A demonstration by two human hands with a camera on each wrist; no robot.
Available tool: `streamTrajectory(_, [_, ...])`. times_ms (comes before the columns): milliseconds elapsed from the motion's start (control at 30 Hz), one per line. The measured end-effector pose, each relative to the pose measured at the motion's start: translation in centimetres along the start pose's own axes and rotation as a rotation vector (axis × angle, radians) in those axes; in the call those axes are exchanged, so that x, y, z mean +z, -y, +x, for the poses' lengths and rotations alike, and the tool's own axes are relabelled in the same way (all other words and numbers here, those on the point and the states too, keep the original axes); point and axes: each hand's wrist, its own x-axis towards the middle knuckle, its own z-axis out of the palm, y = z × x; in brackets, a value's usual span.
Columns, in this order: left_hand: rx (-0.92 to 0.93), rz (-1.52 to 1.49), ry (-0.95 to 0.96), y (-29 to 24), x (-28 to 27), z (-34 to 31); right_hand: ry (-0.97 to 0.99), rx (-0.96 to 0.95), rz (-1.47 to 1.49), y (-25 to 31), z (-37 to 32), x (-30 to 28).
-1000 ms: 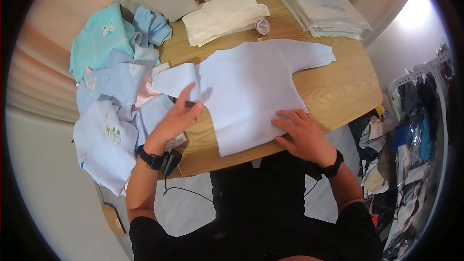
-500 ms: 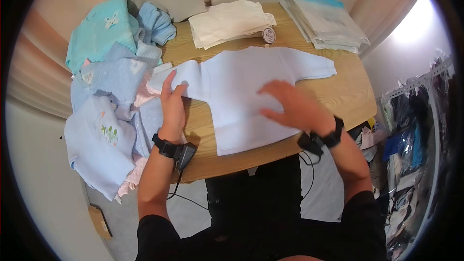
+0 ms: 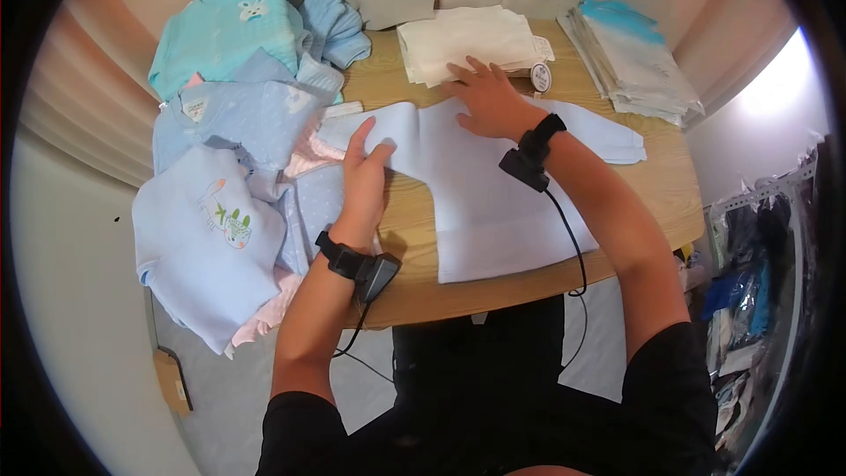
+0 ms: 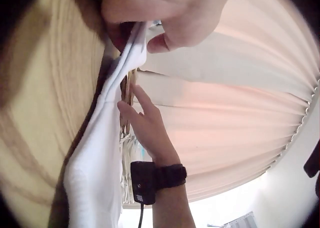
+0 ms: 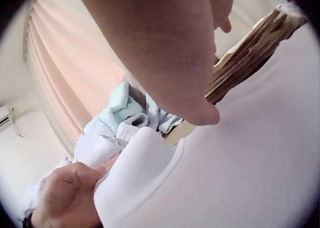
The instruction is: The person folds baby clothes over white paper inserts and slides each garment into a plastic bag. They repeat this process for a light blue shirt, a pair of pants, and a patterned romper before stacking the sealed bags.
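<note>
A pale blue long-sleeved top (image 3: 493,220) lies spread on the wooden table, its right sleeve stretched out. My left hand (image 3: 364,181) pinches its left sleeve (image 3: 401,137), which is folded in toward the body; the left wrist view shows thumb and fingers of that hand (image 4: 165,13) on either side of the fabric (image 4: 95,173). Over the top's neckline is my right hand (image 3: 493,101), fingers spread and holding nothing. Its fingertips overlap the front edge of the white sheets (image 3: 467,40) in the head view. A round tag (image 3: 540,78) sits beside the neckline.
Heaped at the left are folded baby clothes: a turquoise piece (image 3: 229,31), a blue top (image 3: 233,119) and a light blue one with embroidery (image 3: 207,247). Clear plastic bags (image 3: 643,66) are stacked at the back right. A clothes rack (image 3: 758,203) stands beyond the table's right side.
My right hand has moved from the top's lower hem up to its neckline. My left hand has taken hold of the left sleeve. The view has shifted somewhat.
</note>
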Motion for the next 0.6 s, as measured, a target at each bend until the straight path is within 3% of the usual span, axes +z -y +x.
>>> streamTrajectory(200, [0.007, 0.001, -0.010, 0.4, -0.3, 0.3, -0.243, 0.030, 0.024, -0.6, 0.6, 0.7])
streamTrajectory(400, [0.048, 0.081, -0.027, 0.4, 0.0, 0.1, -0.506, 0.004, -0.089, -1.3, -1.3, -3.2])
streamTrajectory(500, [0.114, 0.199, -0.067, 0.7, 0.3, -0.2, -0.592, 0.001, -0.016, -0.9, -3.8, -6.1])
streamTrajectory(600, [0.164, 0.275, -0.080, 0.7, 0.4, -0.8, -0.829, 0.059, 0.089, 0.0, -7.2, -7.3])
